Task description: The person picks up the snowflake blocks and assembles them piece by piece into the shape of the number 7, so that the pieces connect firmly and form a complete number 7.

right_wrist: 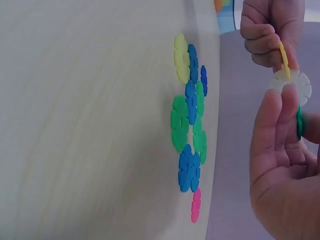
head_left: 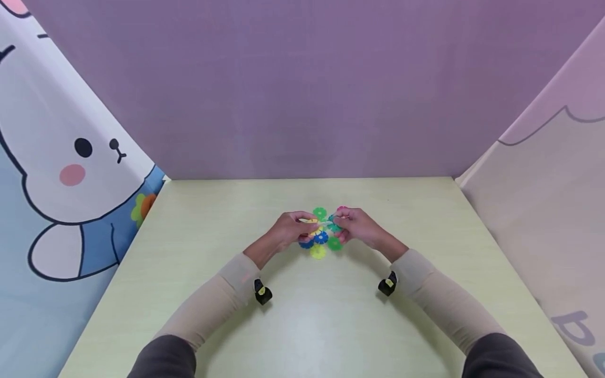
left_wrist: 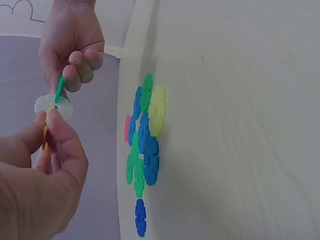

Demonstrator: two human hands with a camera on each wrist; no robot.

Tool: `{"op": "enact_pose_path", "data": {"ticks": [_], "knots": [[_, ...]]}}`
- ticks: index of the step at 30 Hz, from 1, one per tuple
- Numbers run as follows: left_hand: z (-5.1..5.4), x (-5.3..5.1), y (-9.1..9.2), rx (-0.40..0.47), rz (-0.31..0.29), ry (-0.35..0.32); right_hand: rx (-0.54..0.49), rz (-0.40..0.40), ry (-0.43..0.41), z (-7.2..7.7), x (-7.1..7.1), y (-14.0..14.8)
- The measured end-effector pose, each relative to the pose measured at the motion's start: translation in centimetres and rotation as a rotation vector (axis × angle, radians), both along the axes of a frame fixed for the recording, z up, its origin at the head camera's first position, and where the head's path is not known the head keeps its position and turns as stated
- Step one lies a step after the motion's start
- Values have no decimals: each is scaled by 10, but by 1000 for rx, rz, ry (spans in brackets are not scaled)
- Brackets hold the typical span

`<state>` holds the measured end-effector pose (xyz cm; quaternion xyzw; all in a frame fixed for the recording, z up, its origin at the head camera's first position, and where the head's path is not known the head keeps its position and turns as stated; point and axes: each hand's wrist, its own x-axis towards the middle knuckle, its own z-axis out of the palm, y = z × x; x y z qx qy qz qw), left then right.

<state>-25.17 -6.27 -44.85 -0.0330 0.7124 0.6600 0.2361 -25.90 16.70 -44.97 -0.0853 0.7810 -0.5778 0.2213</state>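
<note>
1. Closest to me, the person's beige-and-charcoal sleeves (head_left: 203, 315) are reaching in from both sides toward the white disc, a small black box camera (head_left: 387, 284) hanging at each wrist.
2. The pale, wood-grained table (head_left: 307, 325) is spreading out beneath the white disc.
3. On it, on the near side of the white disc, a lemon-yellow, notched plastic disc (head_left: 318, 252) is lying flat; a bright green, notched plastic disc (head_left: 335, 244) and a blue, notched plastic disc (head_left: 321, 238) are lying a little farther in, among others.
4. The left hand (head_left: 289, 231), left of the white disc, is pinching an amber-yellow, round plastic disc (right_wrist: 284, 59) on edge, thumb and fingers closed with only its thickness between them.
5. The white, translucent, notched plastic disc (right_wrist: 302, 90) is hanging above the table between the hands, meeting the amber-yellow one; how deeply they are slotting together I cannot tell.
6. The right hand (head_left: 360, 229), right of the white disc, is pinching a dark green, round plastic disc (left_wrist: 59, 89) just as narrowly, its edge meeting the white disc.
7. Beyond and right of the white disc, a pink, notched plastic disc (right_wrist: 196, 205) is lying on the table.
8. Farthest off, a plain purple wall (head_left: 302, 94) is rising behind everything.
</note>
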Motion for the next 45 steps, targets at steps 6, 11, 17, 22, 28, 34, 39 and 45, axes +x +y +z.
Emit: {"op": "enact_pose_path", "data": {"ticks": [6, 11, 17, 22, 28, 34, 39, 45], "knots": [[1, -2, -3, -35, -37, -2, 18, 9, -18, 2, 0, 3], [2, -1, -5, -184, -146, 133, 13, 27, -23, 2, -1, 5], [6, 5, -1, -292, -233, 295, 1, 37, -11, 1, -1, 4], [4, 4, 7, -444, -254, 448, -12, 52, 2, -3, -2, 2], [5, 5, 15, -559, -292, 620, -17, 63, 26, -3, -2, 0], [5, 8, 19, -622, -306, 685, -35, 53, 9, -5, -2, -2], [5, 9, 20, -648, -288, 698, -36, 52, 4, -4, -1, -4], [7, 9, 20, -650, -272, 707, -37, 73, 10, 1, -1, -4]]}}
